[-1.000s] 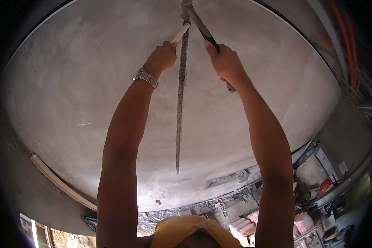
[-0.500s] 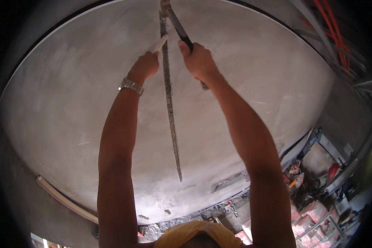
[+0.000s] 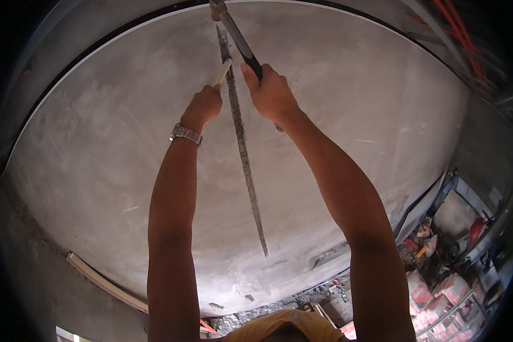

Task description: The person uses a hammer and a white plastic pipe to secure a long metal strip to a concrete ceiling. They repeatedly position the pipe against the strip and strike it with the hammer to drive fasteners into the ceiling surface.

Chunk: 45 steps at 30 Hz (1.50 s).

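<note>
Hammer (image 3: 241, 44) at the upper part of the groove (image 3: 242, 151) in a grey wall (image 3: 325, 142), its head partly cut off by the upper limit of the view. Whether the head touches anything is unclear, as is whether the groove runs on behind it. The right hand (image 3: 273, 97), to the right of the groove, has its fingers wrapped around the hammer's dark grip; the thumb shows, most of the other fingers are concealed, and only a short butt emerges below. The left hand (image 3: 205, 105), to the left of the groove, has its fingers curled around a slender pale tool (image 3: 223, 73); the hand hides its lower part, so its full form cannot be made out. The exposed end slants up to the groove; contact there is uncertain. The hammer has a brownish head and a straight grey shaft, darkening to black near the hand. The groove is narrow, dark and rough, slanting down to the right. A metal watch band (image 3: 186, 133) circles the left wrist. Below the groove, yellow cloth (image 3: 310, 321) partly shows; below and right of it, red-and-white packages (image 3: 450, 288) lie amid indistinct clutter.
</note>
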### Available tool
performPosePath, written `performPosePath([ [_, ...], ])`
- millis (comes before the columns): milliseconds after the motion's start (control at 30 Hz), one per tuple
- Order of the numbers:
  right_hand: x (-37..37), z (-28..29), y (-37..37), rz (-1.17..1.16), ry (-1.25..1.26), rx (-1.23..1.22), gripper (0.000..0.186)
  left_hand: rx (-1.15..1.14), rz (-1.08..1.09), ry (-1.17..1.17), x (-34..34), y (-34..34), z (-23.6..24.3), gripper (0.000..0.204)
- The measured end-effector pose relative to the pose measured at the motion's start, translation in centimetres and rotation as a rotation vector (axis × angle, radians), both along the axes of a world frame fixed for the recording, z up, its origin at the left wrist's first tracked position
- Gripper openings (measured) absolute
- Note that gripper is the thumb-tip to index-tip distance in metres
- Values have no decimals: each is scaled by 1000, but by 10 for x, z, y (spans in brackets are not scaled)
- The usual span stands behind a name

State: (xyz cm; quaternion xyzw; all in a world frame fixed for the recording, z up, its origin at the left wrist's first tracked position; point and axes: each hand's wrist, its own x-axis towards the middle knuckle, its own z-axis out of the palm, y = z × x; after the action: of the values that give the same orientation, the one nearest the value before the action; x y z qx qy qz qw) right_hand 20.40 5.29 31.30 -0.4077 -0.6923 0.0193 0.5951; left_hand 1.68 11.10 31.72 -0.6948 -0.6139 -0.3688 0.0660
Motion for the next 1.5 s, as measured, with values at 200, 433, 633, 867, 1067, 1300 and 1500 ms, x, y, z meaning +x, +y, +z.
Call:
performPosePath([
  [200, 23, -8, -15, 39, -56, -442, 57, 60, -14, -10, 2, 8, -24, 48],
  [433, 41, -26, -46, 22, -80, -342, 58, 122, -42, -37, -12, 11, -19, 50],
  [633, 39, -20, -60, 9, -79, -307, 58, 100, -14, 43, -10, 0, -21, 48],
  [867, 18, -22, -50, 75, 2, -53, 54, 153, 43, 25, -11, 1, -39, 44],
  [1067, 5, -44, -18, 115, 68, 32, 51, 180, 29, 26, -4, 1, -45, 42],
  [1300, 4, -43, 10, 35, -1, -279, 58, 142, 73, 34, -5, 6, -45, 43],
  [1500, 6, -43, 21, -38, 0, -123, 60, 109, 37, 21, 7, 9, -36, 45],
])
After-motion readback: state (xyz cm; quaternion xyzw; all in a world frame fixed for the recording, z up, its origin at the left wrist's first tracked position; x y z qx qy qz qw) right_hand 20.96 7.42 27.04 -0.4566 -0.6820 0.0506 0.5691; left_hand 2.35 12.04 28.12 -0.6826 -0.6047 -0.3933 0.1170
